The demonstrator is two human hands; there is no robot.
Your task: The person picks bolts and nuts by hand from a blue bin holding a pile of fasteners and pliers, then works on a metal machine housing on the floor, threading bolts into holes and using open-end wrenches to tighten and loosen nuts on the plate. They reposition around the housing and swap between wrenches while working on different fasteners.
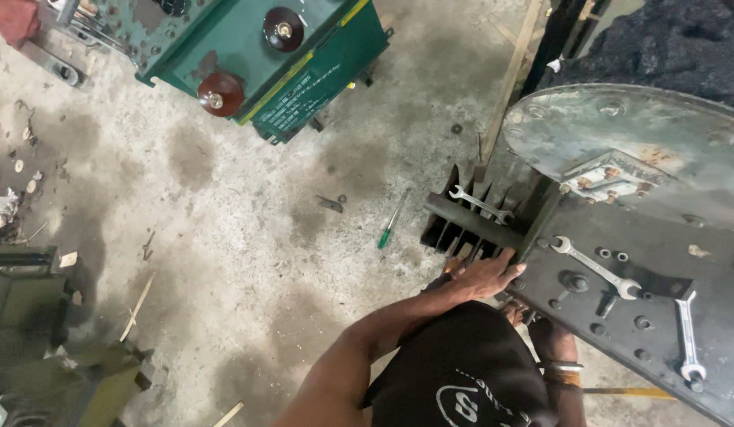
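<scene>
Here the left hand (pixel 487 277) lay flat, fingers spread, pressing on the corner of the dark lid (pixel 659 316) and not wrapped around anything. The right hand (pixel 550 336) was low under the lid's edge, mostly hidden, so I could not tell if it was open or closed. A bracelet (pixel 567 368) sat on that wrist. Just past the left hand stood dark fins (pixel 454 229) with a small wrench (pixel 479 203) lying on top. Two more wrenches lay on the lid, a long one (pixel 596 267) near the hand and another (pixel 687 340) farther right. On the floor (pixel 224 237), a green screwdriver (pixel 392 221) lay apart. A green box (pixel 264 55) stood far off.
</scene>
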